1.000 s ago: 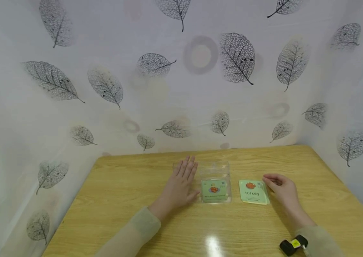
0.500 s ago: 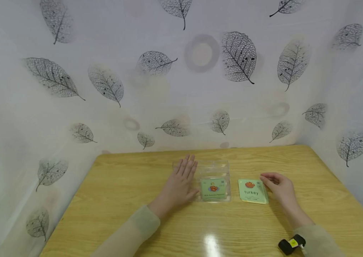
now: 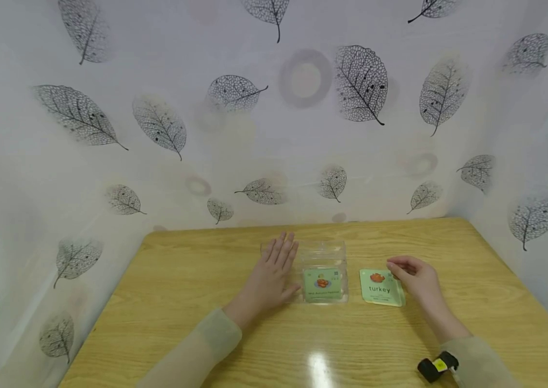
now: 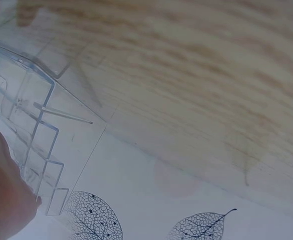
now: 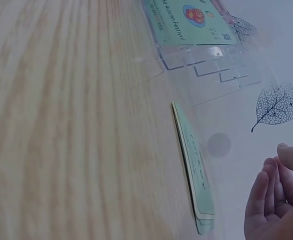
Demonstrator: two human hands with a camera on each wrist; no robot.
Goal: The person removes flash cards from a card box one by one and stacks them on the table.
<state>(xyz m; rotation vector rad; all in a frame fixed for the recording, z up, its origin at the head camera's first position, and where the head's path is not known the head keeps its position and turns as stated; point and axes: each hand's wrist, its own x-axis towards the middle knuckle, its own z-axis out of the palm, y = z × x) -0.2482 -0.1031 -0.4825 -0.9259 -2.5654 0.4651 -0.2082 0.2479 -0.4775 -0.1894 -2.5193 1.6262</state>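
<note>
My left hand [image 3: 270,275] lies with straight fingers over the left side of a clear plastic tiered stand [image 3: 323,262]. A green card [image 3: 322,284] printed "Mid-Autumn Festival" sits in the front tier. To the right, a small stack of green cards [image 3: 381,295] lies flat on the table, the top one reading "turkey" with a roast turkey picture. My right hand [image 3: 418,280] hovers at the stack's upper right corner, fingers loosely curved. In the right wrist view, thumb and fingertips [image 5: 269,167] come close together beyond the stack with nothing visible between them.
The wooden table [image 3: 181,334] meets a light curtain [image 3: 264,145] with leaf prints at the back and both sides. A black device [image 3: 437,367] with a yellow label is on the right sleeve. The stand's stepped side edges [image 4: 50,161] show in the left wrist view.
My right hand has shifted slightly left, from beside the turkey stack to over its upper right corner. The left hand stays in place on the stand, and the cards have not moved.
</note>
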